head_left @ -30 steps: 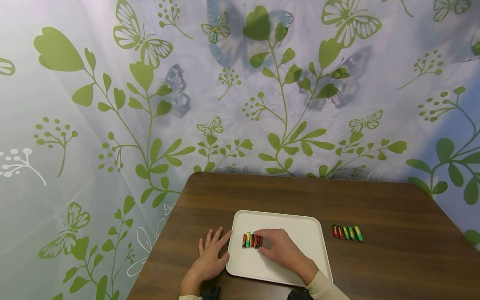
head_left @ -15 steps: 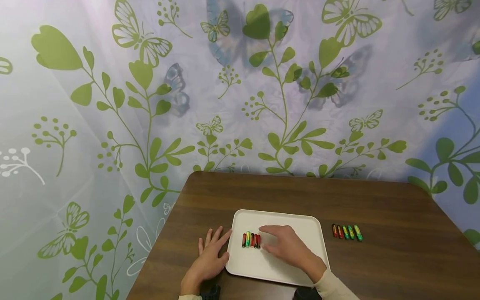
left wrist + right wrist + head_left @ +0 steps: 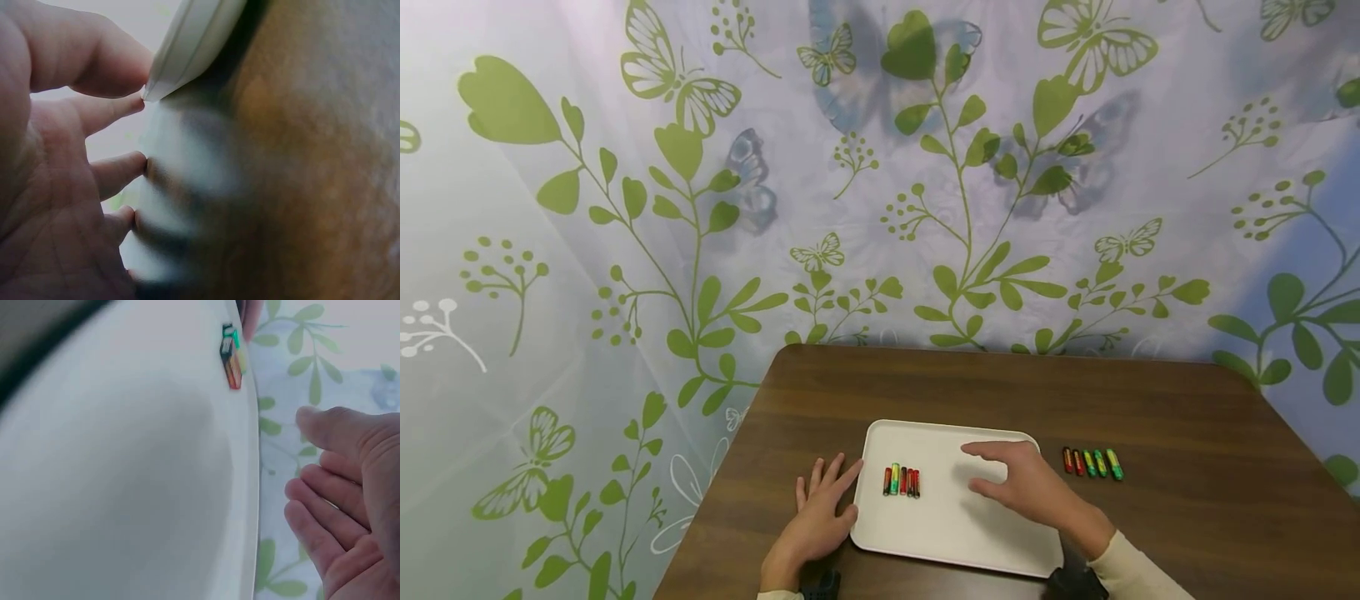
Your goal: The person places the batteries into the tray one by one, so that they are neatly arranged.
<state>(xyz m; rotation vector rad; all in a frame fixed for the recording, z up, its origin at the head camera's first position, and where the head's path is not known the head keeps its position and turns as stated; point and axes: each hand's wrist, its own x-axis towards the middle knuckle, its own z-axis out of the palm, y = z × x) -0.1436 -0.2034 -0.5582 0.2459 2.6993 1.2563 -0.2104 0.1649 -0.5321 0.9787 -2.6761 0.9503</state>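
Several small batteries (image 3: 902, 481), red-and-black ones and a green-yellow one, lie side by side on the left part of a white tray (image 3: 940, 533). My left hand (image 3: 817, 521) rests with spread fingers at the tray's left edge; in the left wrist view its thumb and a finger touch the rim (image 3: 194, 50). Above the tray's right part, my right hand (image 3: 1026, 483) hangs with thumb and fingers apart, holding nothing. The right wrist view shows that hand (image 3: 350, 500) empty, with the batteries (image 3: 231, 359) beyond it on the tray.
Another row of several batteries (image 3: 1092, 463), red and green, lies on the brown table (image 3: 1187, 517) right of the tray. A cloth (image 3: 880, 208) with leaf and butterfly prints hangs behind the table and at its left side.
My right hand has moved right, away from the batteries on the tray, and its thumb and fingers have spread. The left hand stays in place.
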